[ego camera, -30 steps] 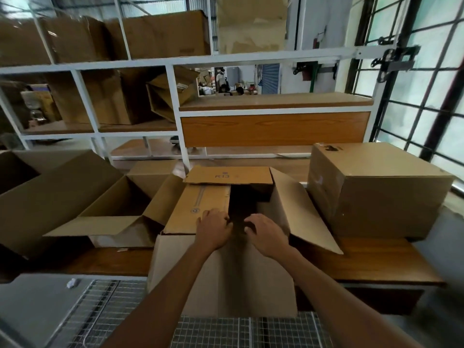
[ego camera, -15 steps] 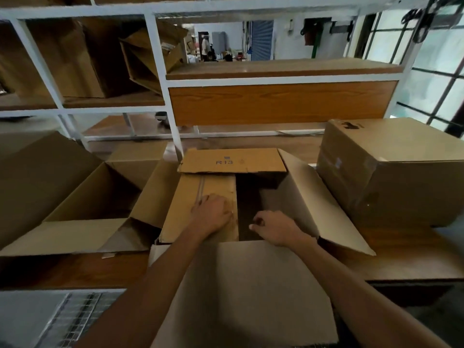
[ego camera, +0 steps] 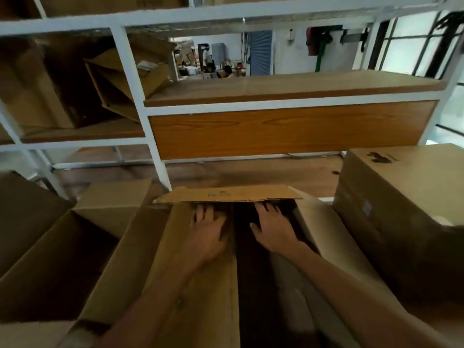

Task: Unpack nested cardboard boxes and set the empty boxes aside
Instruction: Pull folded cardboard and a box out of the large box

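Head view shows the left hand (ego camera: 208, 232) and right hand (ego camera: 273, 229), fingers straight, gripping nothing, inside the open box (ego camera: 226, 195) at near centre; its cardboard seems light and stiff, best held by the edges.

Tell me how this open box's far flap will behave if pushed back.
The far flap shows a thin corrugated edge, so probably light and fairly stiff. It juts out level, so its fold likely swings with slight resistance.

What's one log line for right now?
phase: unpacking; left hand: flat on open box; right hand: in its dark opening; closed box: right side
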The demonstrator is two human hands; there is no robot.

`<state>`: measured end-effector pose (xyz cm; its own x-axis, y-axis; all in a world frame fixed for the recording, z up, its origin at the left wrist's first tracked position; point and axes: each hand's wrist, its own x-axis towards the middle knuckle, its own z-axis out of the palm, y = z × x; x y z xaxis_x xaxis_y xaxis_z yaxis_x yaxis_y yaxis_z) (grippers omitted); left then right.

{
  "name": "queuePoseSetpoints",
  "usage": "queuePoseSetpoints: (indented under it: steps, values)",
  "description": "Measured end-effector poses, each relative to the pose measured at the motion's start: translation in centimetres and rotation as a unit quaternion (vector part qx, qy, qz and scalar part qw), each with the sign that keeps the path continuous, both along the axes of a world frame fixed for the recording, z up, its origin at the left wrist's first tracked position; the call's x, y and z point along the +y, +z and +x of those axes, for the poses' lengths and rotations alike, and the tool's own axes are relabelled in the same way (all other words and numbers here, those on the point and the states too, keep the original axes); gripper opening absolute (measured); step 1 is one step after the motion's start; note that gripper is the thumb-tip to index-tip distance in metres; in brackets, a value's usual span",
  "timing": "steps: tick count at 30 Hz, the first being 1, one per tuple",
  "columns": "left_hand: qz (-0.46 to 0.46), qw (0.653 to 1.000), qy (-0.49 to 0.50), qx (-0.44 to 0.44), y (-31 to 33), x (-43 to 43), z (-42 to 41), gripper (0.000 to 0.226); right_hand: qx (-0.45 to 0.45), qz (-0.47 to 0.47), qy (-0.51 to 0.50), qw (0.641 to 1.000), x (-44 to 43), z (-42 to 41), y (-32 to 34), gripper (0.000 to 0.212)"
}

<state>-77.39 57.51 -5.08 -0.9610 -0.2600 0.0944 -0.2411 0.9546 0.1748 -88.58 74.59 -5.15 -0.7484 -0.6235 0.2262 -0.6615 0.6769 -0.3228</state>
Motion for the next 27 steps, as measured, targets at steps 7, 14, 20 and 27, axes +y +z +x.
queuePoseSetpoints:
  steps: [7,14,20,27]
  values:
    - [-0.055,0.994,0.060,0.073,3.2,-5.1,-9.6,0.040,0.078,-0.023,-0.105,0.991,-3.7,-10.7,2.5,0.063]
    - [0.085,0.957,0.268,0.072,-1.4,-12.0,-13.3,0.084,-0.028,-0.026,-0.196,0.980,-3.3,-17.3,-0.7,0.062]
    - [0.043,0.959,0.275,0.059,-2.3,-11.0,-13.2,0.101,0.016,-0.011,-0.186,0.982,-3.3,-16.8,-1.1,0.054]
    - [0.002,0.966,0.258,0.032,-2.3,-8.5,-9.1,0.098,0.021,-0.005,-0.160,0.987,-0.3,-12.7,-1.4,0.078]
